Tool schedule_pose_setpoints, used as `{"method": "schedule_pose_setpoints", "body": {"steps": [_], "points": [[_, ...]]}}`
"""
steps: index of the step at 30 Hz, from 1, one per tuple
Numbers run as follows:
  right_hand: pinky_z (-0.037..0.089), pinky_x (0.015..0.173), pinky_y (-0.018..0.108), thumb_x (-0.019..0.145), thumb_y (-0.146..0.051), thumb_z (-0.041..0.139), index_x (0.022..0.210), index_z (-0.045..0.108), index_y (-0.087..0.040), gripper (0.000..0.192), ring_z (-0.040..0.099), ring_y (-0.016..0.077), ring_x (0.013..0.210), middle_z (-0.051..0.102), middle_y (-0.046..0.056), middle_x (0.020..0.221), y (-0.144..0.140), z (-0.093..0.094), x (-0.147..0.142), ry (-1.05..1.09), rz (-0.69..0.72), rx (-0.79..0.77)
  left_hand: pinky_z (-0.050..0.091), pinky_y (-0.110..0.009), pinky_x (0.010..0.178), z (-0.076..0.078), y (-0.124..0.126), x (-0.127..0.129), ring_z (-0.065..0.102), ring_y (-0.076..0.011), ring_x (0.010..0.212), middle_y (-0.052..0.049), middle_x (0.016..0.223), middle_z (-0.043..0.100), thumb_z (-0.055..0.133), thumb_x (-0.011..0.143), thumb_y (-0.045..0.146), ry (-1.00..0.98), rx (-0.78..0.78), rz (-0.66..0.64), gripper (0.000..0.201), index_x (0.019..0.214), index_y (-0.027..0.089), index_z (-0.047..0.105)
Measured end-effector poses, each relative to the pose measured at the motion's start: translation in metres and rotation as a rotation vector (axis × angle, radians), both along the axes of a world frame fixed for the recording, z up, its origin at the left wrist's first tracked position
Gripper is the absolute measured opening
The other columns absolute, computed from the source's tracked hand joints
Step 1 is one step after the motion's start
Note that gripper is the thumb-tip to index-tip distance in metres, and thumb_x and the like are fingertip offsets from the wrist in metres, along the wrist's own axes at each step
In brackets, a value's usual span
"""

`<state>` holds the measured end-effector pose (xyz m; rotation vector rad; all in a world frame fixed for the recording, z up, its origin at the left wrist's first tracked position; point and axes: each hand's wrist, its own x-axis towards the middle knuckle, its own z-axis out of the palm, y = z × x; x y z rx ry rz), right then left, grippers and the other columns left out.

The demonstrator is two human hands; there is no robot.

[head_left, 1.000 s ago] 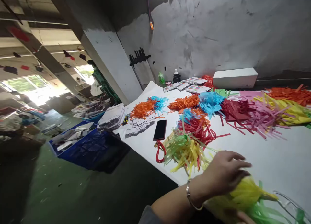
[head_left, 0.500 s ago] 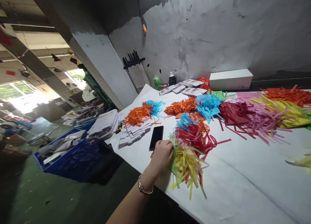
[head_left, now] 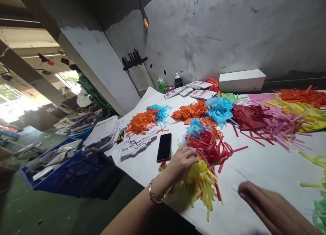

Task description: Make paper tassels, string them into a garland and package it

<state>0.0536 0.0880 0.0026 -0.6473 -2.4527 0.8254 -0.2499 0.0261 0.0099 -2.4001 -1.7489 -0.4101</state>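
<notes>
My left hand [head_left: 182,162], with a metal bangle at its wrist, is closed over the top of a bundle of yellow paper strips [head_left: 203,185]. The fringe hangs toward the table's front edge, with a few red and green strips among it. Just behind it lies a heap of red paper strips [head_left: 212,148] with a small blue bunch [head_left: 195,126]. Off to the right my right hand [head_left: 265,202], blurred, hovers over the white table with thumb and finger pressed together. A thin sliver shows by its fingertips; I cannot make out what it is.
A black phone [head_left: 164,147] lies left of my left hand, near stacked white cards [head_left: 139,145]. Orange strips [head_left: 142,121] and a dark red bundle [head_left: 249,116] lie farther back. A white box [head_left: 241,81] stands by the wall. Left of the table is a blue crate [head_left: 73,174].
My right hand has come into view at the lower right. My left hand has shifted right, onto the yellow strips. The view has turned slightly to the right.
</notes>
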Motion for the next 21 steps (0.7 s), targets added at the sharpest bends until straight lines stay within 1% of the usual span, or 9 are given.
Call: {"method": "schedule_pose_setpoints", "body": {"steps": [3,5,7,9,11,13,16,18,21], "points": [[0.054,0.06,0.027,0.104,-0.031,0.037,0.086,0.056,-0.026,0.027,0.067,0.0173,0.066,0.07,0.001,0.08,0.028,0.015,-0.043,-0.03,0.059,0.057,0.047,-0.039,0.089,-0.009,-0.021,-0.006,0.064,-0.0225,0.098,-0.007,0.102,0.076,0.049,0.094,0.008,-0.172,0.108,-0.047,0.029,0.097,0.024,0.073],[0.054,0.074,0.029,0.104,-0.025,0.034,0.092,0.058,-0.023,0.027,0.069,0.0175,0.083,0.069,0.007,0.103,0.043,0.015,-0.079,-0.063,0.152,0.068,0.047,-0.04,0.088,-0.016,-0.033,-0.007,0.065,-0.0222,0.095,-0.006,0.094,0.077,0.049,0.094,0.008,-0.261,0.119,-0.091,0.029,0.094,0.025,0.072],[0.052,0.078,0.029,0.101,-0.02,0.042,0.089,0.061,-0.022,0.023,0.069,0.0185,0.095,0.066,0.008,0.122,0.056,0.009,-0.116,-0.095,0.231,0.062,0.046,-0.041,0.089,-0.022,-0.042,-0.011,0.064,-0.0227,0.095,-0.006,0.089,0.077,0.049,0.092,0.007,-0.257,0.078,-0.089,0.028,0.09,0.024,0.071],[0.05,0.073,0.027,0.091,-0.014,0.057,0.078,0.063,-0.021,0.016,0.069,0.0185,0.089,0.069,0.006,0.114,0.067,0.002,-0.146,-0.13,0.306,0.042,0.045,-0.043,0.091,-0.026,-0.049,-0.018,0.063,-0.0235,0.095,-0.006,0.088,0.076,0.05,0.088,0.007,-0.223,0.031,-0.032,0.027,0.087,0.023,0.07],[0.047,0.068,0.025,0.084,-0.012,0.063,0.067,0.062,-0.02,0.018,0.066,0.0167,0.075,0.07,0.004,0.093,0.076,0.0,-0.165,-0.135,0.339,0.009,0.044,-0.045,0.093,-0.029,-0.053,-0.028,0.063,-0.0241,0.093,-0.005,0.087,0.074,0.052,0.083,0.005,-0.203,-0.006,0.038,0.025,0.086,0.023,0.07],[0.046,0.068,0.026,0.085,-0.015,0.062,0.065,0.061,-0.02,0.02,0.062,0.0161,0.072,0.067,0.004,0.081,0.085,0.006,-0.167,-0.081,0.309,-0.038,0.044,-0.045,0.092,-0.03,-0.058,-0.038,0.063,-0.0241,0.091,-0.004,0.084,0.073,0.053,0.078,0.003,-0.207,-0.029,0.087,0.027,0.086,0.023,0.07],[0.045,0.069,0.027,0.093,-0.03,0.057,0.079,0.065,-0.019,0.02,0.059,0.0169,0.077,0.063,0.003,0.082,0.094,0.031,-0.144,0.081,0.187,-0.151,0.046,-0.045,0.089,-0.027,-0.062,-0.046,0.064,-0.0236,0.088,-0.004,0.086,0.073,0.053,0.074,0.002,-0.225,-0.036,0.125,0.031,0.089,0.022,0.071],[0.039,0.058,0.025,0.097,-0.044,0.054,0.088,0.063,-0.019,0.029,0.051,0.0141,0.065,0.054,-0.001,0.072,0.095,0.047,-0.119,0.181,0.095,-0.26,0.048,-0.046,0.09,-0.02,-0.062,-0.045,0.065,-0.0247,0.093,-0.005,0.096,0.074,0.053,0.076,0.005,-0.289,-0.009,0.155,0.031,0.093,0.022,0.072],[0.023,0.046,0.022,0.097,-0.057,0.052,0.092,0.059,-0.018,0.04,0.03,0.0092,0.049,0.034,-0.009,0.06,0.083,0.06,-0.087,0.287,0.0,-0.419,0.051,-0.045,0.092,0.0,-0.05,-0.028,0.065,-0.0262,0.106,-0.009,0.11,0.072,0.053,0.089,0.015,-0.526,0.1,0.195,0.025,0.103,0.022,0.073]]}}
